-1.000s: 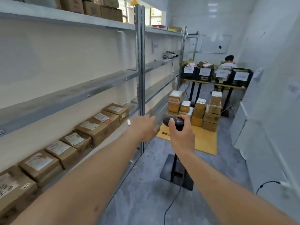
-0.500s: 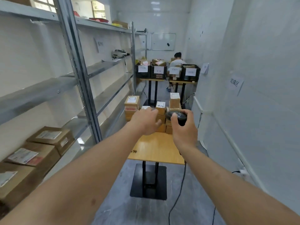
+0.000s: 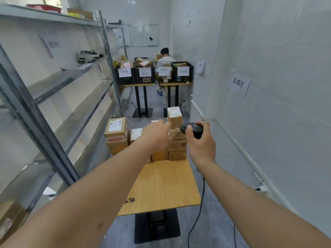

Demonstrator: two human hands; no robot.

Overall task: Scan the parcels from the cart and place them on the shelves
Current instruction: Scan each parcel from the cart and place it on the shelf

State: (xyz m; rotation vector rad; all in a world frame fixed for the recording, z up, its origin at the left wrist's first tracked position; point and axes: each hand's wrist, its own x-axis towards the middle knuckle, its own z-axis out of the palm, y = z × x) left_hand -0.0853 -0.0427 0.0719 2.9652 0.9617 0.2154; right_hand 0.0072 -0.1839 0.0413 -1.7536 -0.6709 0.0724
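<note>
- The view swings away from the grey metal shelving (image 3: 59, 104), now along the left of the frame; its row of shelved boxes has slid out at lower left.
- The wooden-topped table (image 3: 161, 187) now fills the centre, nearer than before.
- The left hand (image 3: 157, 135) now reaches over the stacked brown cardboard parcels (image 3: 176, 140).
- The right hand (image 3: 200, 142), gripping the black handheld scanner (image 3: 192, 128), now sits beside the stack's right edge.

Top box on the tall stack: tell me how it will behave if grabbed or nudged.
The top box is small, so probably light enough for the left hand alone. It looks like stiff cardboard and should keep its shape. It sits highest on a narrow stack, so a sideways nudge may well topple it.
</note>
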